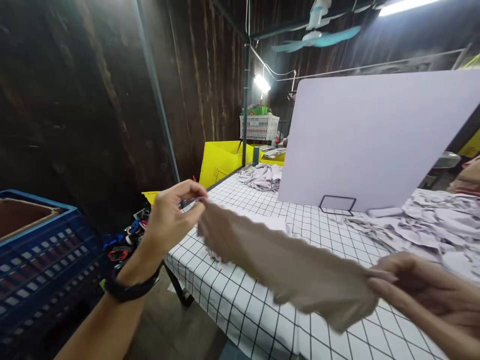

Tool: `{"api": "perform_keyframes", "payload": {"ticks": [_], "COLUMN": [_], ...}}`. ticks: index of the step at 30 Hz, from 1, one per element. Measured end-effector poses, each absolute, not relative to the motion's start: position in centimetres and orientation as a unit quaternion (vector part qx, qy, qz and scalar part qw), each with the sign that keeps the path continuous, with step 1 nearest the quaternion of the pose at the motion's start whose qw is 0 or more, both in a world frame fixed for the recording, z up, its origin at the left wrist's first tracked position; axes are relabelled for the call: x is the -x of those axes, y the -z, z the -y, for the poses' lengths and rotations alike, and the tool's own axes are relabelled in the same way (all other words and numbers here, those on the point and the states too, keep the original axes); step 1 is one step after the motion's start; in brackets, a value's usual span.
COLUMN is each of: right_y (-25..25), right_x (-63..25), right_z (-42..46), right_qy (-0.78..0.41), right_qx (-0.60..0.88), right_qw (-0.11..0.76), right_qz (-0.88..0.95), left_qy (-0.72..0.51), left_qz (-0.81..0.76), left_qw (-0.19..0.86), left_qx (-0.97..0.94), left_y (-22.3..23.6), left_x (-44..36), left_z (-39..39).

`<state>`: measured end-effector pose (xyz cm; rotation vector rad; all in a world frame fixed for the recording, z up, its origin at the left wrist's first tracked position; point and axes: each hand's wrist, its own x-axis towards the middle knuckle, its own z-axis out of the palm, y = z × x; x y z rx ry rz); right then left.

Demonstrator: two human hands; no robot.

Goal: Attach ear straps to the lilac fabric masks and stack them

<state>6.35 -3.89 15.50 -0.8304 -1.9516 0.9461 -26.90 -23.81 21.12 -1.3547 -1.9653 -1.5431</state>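
Note:
A beige piece of fabric (288,255) with wavy edges is stretched between my two hands above the table, slightly blurred. My left hand (170,215) pinches its far left end between thumb and fingers, and a small dark object shows in that hand, too hidden to name. At the lower right, my right hand (423,290) grips the other end between thumb and forefinger. Under the fabric lies a white table cover (232,295) with a black grid. A small crumpled pale cloth (217,257) is partly hidden behind the held piece.
A large pale board (367,140) stands on the table in a black wire holder (337,204). Pale fabric piles lie at the right (431,225) and far end (262,176). A blue crate (48,265) is at the left, a yellow bin (221,160) beyond the table.

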Motion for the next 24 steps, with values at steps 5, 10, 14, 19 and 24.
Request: {"api": "perform_keyframes", "payload": {"ticks": [5,10,14,19,24], "right_y": [-12.9,-9.3,-7.5,-6.7,-5.8], "right_x": [1.4,7.8,11.2,13.1,12.5], "right_z": [2.5,-3.4,-7.1,-8.4,-7.3], "right_qy": [-0.535,-0.505,-0.389,-0.354,-0.367], "right_qx": [0.283,0.309,0.369,0.414,0.421], "right_qw": [0.278,0.266,0.281,0.282,0.293], "right_qz": [0.746,0.761,0.796,0.79,0.776], "left_qy": [0.508,0.445,0.405,0.337,0.312], "left_qz": [0.75,0.811,0.842,0.865,0.86], "left_qw": [0.054,-0.024,-0.021,-0.013,0.006], "left_qx": [0.419,0.378,0.357,0.371,0.404], "left_y": [-17.2,-12.0,-9.1,-6.8,-5.5], "left_x": [32.7,37.7,40.3,41.0,40.2], "left_z": [23.6,15.8,9.8,6.4,6.4]}}
